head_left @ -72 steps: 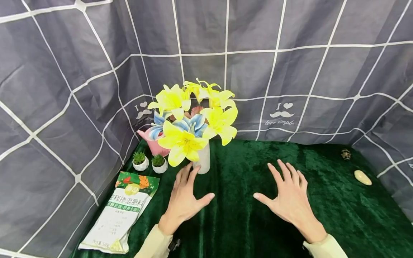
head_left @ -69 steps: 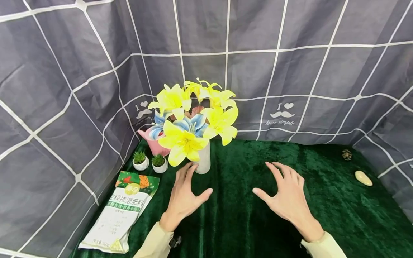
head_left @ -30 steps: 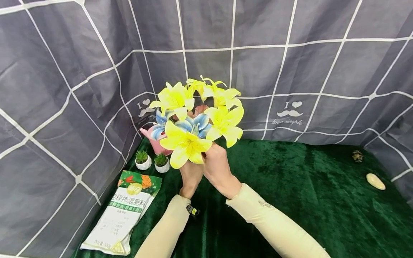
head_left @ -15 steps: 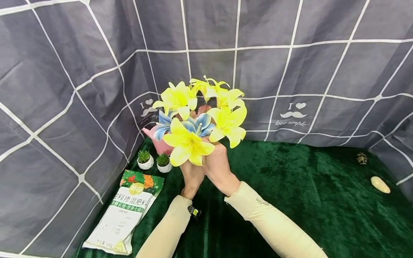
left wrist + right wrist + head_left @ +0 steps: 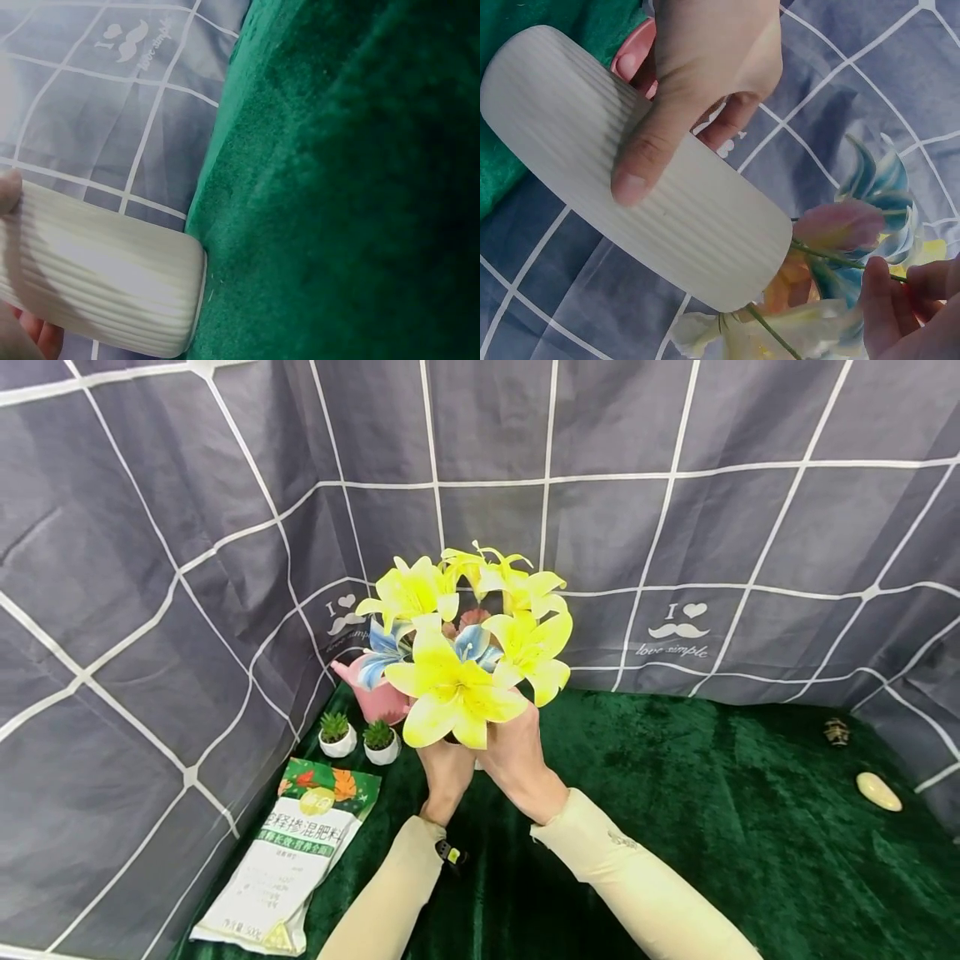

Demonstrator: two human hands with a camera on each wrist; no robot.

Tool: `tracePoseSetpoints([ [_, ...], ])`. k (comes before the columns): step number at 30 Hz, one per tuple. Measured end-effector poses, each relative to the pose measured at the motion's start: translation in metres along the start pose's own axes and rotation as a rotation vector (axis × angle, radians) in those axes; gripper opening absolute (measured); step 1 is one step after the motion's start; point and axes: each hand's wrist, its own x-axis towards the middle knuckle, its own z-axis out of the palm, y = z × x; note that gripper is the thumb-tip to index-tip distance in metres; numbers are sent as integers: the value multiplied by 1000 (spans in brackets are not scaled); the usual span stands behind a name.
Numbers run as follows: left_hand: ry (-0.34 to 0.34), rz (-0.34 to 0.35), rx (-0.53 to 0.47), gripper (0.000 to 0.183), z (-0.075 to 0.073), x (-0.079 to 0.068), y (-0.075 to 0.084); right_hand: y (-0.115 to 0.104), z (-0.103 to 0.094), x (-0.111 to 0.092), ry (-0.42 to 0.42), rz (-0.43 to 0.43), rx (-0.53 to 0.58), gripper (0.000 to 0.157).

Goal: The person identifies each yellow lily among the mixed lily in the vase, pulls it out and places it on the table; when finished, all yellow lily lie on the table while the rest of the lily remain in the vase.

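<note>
A white ribbed vase (image 5: 682, 217) holds yellow and blue lilies, with the front yellow lily (image 5: 457, 693) facing the head camera. My left hand (image 5: 446, 777) grips the vase, its thumb across the ribbing in the right wrist view. My right hand (image 5: 911, 307) pinches a green lily stem (image 5: 832, 259) just outside the vase mouth; in the head view, blossoms partly cover both hands. A second stem (image 5: 772, 330) leans out of the mouth. In the left wrist view the vase's base meets the green cloth (image 5: 300, 225).
Left of the vase are a pink watering can (image 5: 378, 700), two small potted succulents (image 5: 337, 735) and a white-green bag (image 5: 285, 860). A pale smooth stone (image 5: 877, 792) and a small dark patterned object (image 5: 836, 732) lie far right. Grey checked curtain (image 5: 600, 527) surrounds the table.
Both hands, earlier spread apart over the cloth, came together at the vase and stems. Since half a second ago the front yellow lily has shifted right and looks larger.
</note>
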Motion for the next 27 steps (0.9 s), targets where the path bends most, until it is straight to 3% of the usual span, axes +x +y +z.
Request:
tracePoseSetpoints([
  [1,-6,-23,80,47,-1,-1,2,-1,-1,0,8,6,5,17],
  [2,20,-13,237,54,-2,-1,2,-1,-2,-1,13,17,12,21],
  [7,-19,3,368,46,-3,0,6,-2,-6,-7,56,40,50,18],
  [11,0,24,356,31,-3,1,8,0,-6,-13,102,18,83,13],
  [17,26,-48,275,30,-4,-1,10,0,-7,-20,189,-29,184,9],
  [22,50,-29,168,8,-4,-1,11,-4,-11,-25,259,-29,385,29],
  [25,50,-40,173,21,-3,-1,10,-6,-12,-27,303,-74,554,31],
  [27,40,-48,241,38,-3,0,8,-6,-13,-29,328,-118,632,27],
])
